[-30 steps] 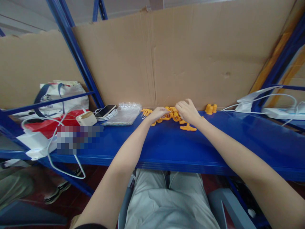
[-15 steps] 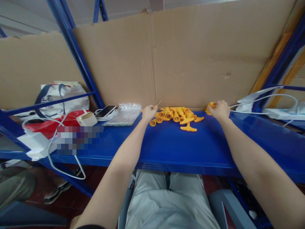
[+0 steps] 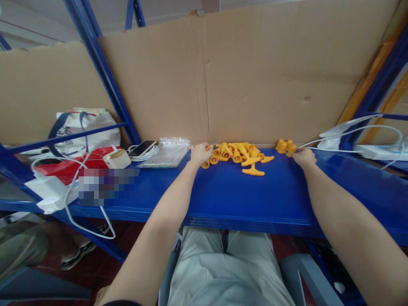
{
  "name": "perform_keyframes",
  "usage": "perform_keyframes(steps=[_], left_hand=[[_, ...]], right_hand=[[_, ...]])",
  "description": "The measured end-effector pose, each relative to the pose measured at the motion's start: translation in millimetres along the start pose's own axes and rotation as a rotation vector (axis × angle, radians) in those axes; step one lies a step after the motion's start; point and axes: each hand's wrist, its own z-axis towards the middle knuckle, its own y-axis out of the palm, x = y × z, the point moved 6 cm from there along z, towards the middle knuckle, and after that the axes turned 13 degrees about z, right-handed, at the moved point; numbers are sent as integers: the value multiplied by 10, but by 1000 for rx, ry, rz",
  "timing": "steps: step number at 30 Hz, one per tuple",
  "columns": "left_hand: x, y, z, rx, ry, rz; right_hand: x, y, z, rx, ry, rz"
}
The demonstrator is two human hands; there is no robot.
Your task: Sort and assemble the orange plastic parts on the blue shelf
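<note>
My left hand is closed around a corkscrew; a bit of its yellow handle shows at the fingers, and its thin metal spiral is faint against the cardboard. Just right of that hand lies a pile of yellow corkscrew parts, several with round hollow ends facing me. Two T-shaped yellow handles lie at the pile's front. Further right, my right hand has its fingertips pinched at a yellow corkscrew body. Other yellow bodies stand upright close beside it.
The blue shelf has a tall cardboard sheet behind it. At left are a clear plastic packet, a phone, white cables, a charger and a cloth bag. White cables run at right.
My right hand has drawn back slightly to the right and toward me, uncovering the upright yellow bodies. My left hand stays near the pile, and the spiral it holds now shows less.
</note>
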Motion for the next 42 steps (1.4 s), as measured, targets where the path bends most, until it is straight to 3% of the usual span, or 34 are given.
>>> perform_keyframes(steps=[3,9,16,30,34,38,42], left_hand=[[1,-5,-6,1,0,11],[8,-12,-12,2,8,12],[18,-8,-10,6,19,11],[18,48,-2,12,33,36],[5,52,7,2,38,36],[1,57,14,2,38,38],[3,49,3,2,31,32]], right_hand=[[7,-6,-55,-9,129,-21],[-185,29,-175,-97,18,-18],[-182,188,-135,-252,-36,-50],[-54,335,60,-186,65,-243],[-134,367,31,-114,49,-212],[-247,362,-120,-152,45,-263],[-412,343,-221,-154,-51,-342]])
